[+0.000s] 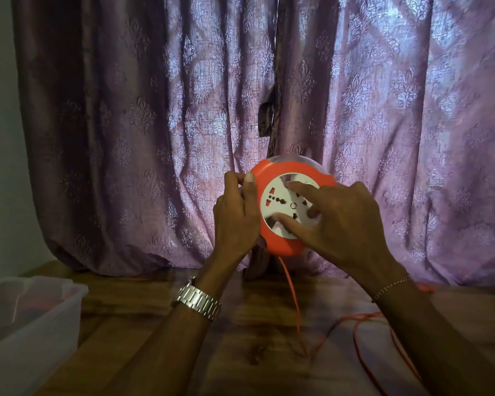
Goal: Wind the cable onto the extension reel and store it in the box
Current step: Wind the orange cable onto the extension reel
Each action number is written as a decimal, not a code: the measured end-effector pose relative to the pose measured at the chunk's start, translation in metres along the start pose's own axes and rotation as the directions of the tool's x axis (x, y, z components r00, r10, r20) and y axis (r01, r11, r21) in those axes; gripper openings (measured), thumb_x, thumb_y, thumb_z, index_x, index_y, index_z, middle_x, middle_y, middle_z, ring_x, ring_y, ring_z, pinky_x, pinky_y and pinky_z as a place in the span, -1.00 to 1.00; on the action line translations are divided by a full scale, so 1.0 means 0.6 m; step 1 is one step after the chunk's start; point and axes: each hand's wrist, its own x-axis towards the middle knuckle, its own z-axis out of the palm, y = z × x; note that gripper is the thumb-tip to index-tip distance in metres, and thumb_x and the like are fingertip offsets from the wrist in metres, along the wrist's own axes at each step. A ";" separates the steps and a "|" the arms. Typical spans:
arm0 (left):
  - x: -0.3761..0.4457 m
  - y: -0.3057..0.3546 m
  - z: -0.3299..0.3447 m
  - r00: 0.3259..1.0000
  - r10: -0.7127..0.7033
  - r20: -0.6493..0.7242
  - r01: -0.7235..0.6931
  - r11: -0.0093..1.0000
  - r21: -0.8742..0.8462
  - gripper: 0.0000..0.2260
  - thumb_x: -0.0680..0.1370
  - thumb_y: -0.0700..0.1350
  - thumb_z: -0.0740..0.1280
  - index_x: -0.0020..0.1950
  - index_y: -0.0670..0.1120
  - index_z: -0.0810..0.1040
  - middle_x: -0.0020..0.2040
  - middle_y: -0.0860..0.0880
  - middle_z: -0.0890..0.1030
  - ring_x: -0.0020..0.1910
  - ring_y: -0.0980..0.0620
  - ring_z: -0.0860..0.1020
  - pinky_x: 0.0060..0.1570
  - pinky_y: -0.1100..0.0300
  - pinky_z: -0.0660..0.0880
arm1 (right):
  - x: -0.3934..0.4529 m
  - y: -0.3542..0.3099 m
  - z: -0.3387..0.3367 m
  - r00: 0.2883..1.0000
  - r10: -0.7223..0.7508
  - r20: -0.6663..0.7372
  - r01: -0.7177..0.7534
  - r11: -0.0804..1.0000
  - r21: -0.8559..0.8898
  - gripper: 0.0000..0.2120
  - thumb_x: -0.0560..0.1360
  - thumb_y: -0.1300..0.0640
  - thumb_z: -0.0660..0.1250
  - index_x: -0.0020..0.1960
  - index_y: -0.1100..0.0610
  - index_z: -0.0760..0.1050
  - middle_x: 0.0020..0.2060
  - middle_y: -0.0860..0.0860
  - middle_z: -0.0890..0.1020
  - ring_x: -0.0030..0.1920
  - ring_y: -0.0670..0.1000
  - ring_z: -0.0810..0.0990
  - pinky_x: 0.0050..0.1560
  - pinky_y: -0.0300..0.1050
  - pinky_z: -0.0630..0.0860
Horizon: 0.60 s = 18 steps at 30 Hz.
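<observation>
Wood-grain tabletop is backed by mauve patterned curtains. An orange extension reel is held above it: the left hand grips its rim with curled fingers, the right hand presses spread fingers on the white socket face. Orange cable trails down onto the tabletop. A translucent box sits at left.

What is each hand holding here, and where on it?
Left hand grips the reel by its orange rim; right hand fingers press its white socket face.

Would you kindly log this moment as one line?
left hand grips reel rim | right hand fingers on white socket face | cable trailing | box waiting
</observation>
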 end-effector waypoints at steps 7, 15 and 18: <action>0.003 -0.002 -0.002 1.000 0.001 -0.004 -0.001 1.000 -0.004 -0.69 0.64 0.22 0.01 -0.03 0.03 0.35 -0.33 -0.01 0.57 -0.34 0.00 0.59 -0.33 -0.16 0.54 | 0.008 0.028 0.002 0.956 -0.285 0.072 0.273 0.952 0.139 -0.74 0.43 0.20 0.29 0.06 0.01 0.64 0.19 0.06 0.59 0.09 0.15 0.47 0.03 0.12 0.48; 0.003 -0.001 -0.001 1.000 -0.017 -0.007 0.017 0.999 -0.030 -0.69 0.63 0.25 0.02 -0.06 0.05 0.34 -0.33 0.00 0.57 -0.35 0.09 0.57 -0.33 -0.15 0.54 | 0.009 0.021 -0.007 0.942 -0.247 0.227 0.252 0.968 0.011 -0.56 0.45 0.00 0.03 0.08 -0.26 0.62 0.37 0.00 0.50 0.18 0.15 0.43 0.00 0.05 0.38; 0.002 0.000 0.000 1.000 -0.023 0.010 0.024 0.999 -0.036 -0.69 0.65 0.23 0.04 -0.04 0.03 0.36 -0.31 -0.02 0.59 -0.32 0.03 0.60 -0.31 -0.17 0.55 | 0.008 0.020 -0.012 0.941 -0.228 0.249 0.257 0.962 -0.088 -0.54 0.47 -0.02 0.00 0.13 -0.32 0.59 0.36 -0.03 0.49 0.16 0.13 0.40 -0.04 0.01 0.28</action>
